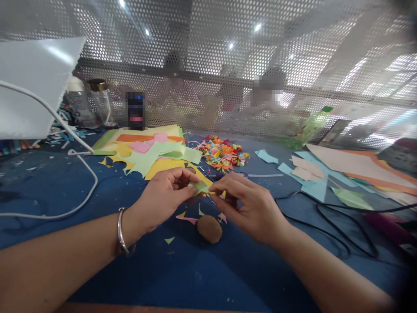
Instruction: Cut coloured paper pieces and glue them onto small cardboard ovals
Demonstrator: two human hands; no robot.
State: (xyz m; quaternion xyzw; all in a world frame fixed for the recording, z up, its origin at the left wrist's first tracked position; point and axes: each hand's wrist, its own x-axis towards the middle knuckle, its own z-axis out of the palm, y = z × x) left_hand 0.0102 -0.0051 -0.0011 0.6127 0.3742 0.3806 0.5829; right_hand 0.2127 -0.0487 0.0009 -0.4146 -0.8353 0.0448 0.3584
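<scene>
Both of my hands meet at the middle of the blue table (65,182). My left hand (164,198), with a metal bangle (122,230) on its wrist, pinches one end of a small light green paper piece (199,187). My right hand (250,204) pinches the other end with thumb and forefinger. The paper is held a little above the table. Just below it lies a brown round lump (209,228) among small coloured paper scraps (187,217).
Sheets of yellow, green, pink and orange paper (153,152) lie behind my hands, next to a heap of small folded colourful pieces (221,154). Light blue and beige sheets (312,174) lie right. A white cable (78,161) runs left, black cables (329,221) right. Jars (97,100) and a perforated screen stand behind.
</scene>
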